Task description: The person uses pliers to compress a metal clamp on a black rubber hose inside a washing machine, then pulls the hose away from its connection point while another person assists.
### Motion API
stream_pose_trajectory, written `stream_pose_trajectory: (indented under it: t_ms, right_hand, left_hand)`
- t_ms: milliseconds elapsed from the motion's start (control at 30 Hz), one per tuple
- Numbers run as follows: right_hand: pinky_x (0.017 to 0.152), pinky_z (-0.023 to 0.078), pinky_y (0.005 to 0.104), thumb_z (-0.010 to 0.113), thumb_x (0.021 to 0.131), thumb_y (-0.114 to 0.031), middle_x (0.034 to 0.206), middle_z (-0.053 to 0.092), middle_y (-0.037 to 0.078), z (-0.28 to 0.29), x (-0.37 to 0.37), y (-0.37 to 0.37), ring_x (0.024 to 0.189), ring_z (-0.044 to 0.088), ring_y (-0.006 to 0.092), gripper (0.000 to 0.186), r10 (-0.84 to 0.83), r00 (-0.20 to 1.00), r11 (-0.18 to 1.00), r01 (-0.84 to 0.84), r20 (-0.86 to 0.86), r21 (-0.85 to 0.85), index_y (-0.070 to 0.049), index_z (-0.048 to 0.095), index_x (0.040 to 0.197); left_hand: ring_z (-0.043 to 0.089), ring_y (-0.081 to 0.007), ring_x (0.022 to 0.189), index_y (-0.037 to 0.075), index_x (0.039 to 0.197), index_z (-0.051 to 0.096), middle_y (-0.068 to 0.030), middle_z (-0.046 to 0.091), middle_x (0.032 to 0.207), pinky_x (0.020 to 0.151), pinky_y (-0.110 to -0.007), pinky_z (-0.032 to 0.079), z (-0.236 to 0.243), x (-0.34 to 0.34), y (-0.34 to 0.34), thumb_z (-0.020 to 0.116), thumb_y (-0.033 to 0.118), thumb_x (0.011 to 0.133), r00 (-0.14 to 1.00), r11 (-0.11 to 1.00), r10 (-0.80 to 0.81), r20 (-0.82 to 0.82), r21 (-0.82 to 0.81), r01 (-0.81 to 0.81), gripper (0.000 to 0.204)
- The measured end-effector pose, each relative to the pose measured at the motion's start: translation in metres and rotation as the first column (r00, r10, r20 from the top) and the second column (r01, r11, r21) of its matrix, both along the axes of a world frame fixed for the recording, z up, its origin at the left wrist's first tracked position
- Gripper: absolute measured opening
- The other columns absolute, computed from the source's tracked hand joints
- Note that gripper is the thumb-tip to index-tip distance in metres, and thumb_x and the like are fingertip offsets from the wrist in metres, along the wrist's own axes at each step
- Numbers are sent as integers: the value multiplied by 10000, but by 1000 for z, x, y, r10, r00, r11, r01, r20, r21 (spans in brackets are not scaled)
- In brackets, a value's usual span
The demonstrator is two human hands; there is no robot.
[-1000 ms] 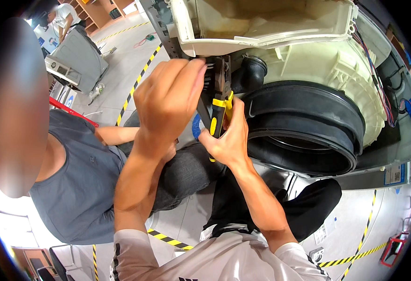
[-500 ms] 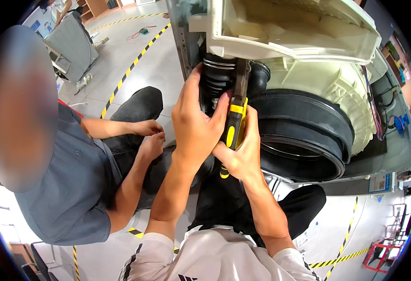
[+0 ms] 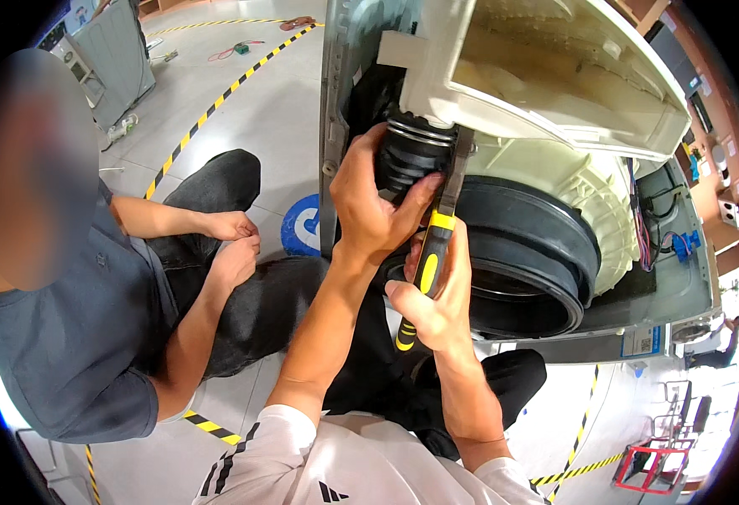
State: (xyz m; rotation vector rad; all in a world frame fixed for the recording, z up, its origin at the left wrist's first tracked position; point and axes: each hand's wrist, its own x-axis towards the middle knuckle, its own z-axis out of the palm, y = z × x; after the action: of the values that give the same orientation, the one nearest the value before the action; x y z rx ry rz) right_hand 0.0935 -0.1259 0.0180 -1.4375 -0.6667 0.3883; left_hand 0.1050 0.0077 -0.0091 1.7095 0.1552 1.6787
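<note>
Head view: our ribbed hose [image 3: 405,160] is short and black and sits just under the lower left corner of the white housing [image 3: 432,76]. Shiny ring clamp [image 3: 421,135] wraps its upper end, close to the housing. Hose reads as soft rubber: light, should squash and flex at the ribs and spring back, maybe slick if damp. Best hold is round the ribbed body below the clamp; pinching one fold would probably just stretch it. Clamp looks like stiff metal, so we'd keep skin off its edge. Housing seems rigid plastic, possibly brittle at that corner; not something to lever on.

Our left hand [image 3: 369,198], below the housing, is curled round the hose, thumb across its lower front. Our right hand [image 3: 437,307], further below the housing, is closed on the handles of the pliers [image 3: 442,221]. Those stand steeply along the hose's right side, head up by the housing's lower edge. We can't tell if the jaws bite the clamp or sit beside it. Pliers should feel hard and nose-heavy; hold by the handles.

Outward: black gasket [image 3: 546,236] and cream tub [image 3: 546,160] below the housing, wires [image 3: 637,210] below its right end, metal panel [image 3: 331,126] to its left. Co-worker [image 3: 74,320] is well left of and below the housing.
</note>
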Motion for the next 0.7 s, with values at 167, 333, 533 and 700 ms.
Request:
stream_pose_trajectory:
  t_ms: [167, 333, 533, 700]
  right_hand:
    - [702, 399, 238, 675, 583, -133, 912, 451, 3, 4, 1, -1, 769, 435, 98, 617, -10, 998, 1000, 11, 55, -23, -53, 461, 1156]
    - [759, 476, 291, 671, 641, -74, 956, 540, 82, -3, 10, -2, 823, 530, 159, 721, -5, 977, 999, 12, 211, -30, 7, 390, 1300]
    - [759, 481, 309, 685, 638, -93, 953, 551, 85, -2, 12, 5, 828, 544, 169, 728, -1, 988, 1000, 4, 156, -19, 11, 391, 1295]
    - [762, 473, 304, 696, 627, -93, 968, 548, 74, 4, 14, -3, 845, 534, 163, 732, 18, 992, 999, -13, 124, -40, 5, 396, 1288]
  left_hand:
    - [680, -301, 754, -47, 1070, 628, -170, 681, 883, 693, -354, 540, 12, 8, -5, 825, 226, 724, 993, 999, 27, 112, -48, -22, 483]
    - [675, -232, 715, -44, 1023, 646, -154, 692, 839, 675, -320, 535, 27, 6, -16, 797, 195, 780, 993, 977, -42, 112, -202, 65, 373]
    - [641, -176, 817, -54, 1120, 569, -146, 667, 962, 763, -300, 510, 32, 1, -9, 745, 133, 826, 979, 963, -149, 141, -204, 176, 391]
    - [591, -262, 1136, -57, 1469, 248, -247, 528, 1331, 978, -346, 461, 43, -12, 7, 685, 53, 805, 970, 968, -241, -37, 56, 243, 802]
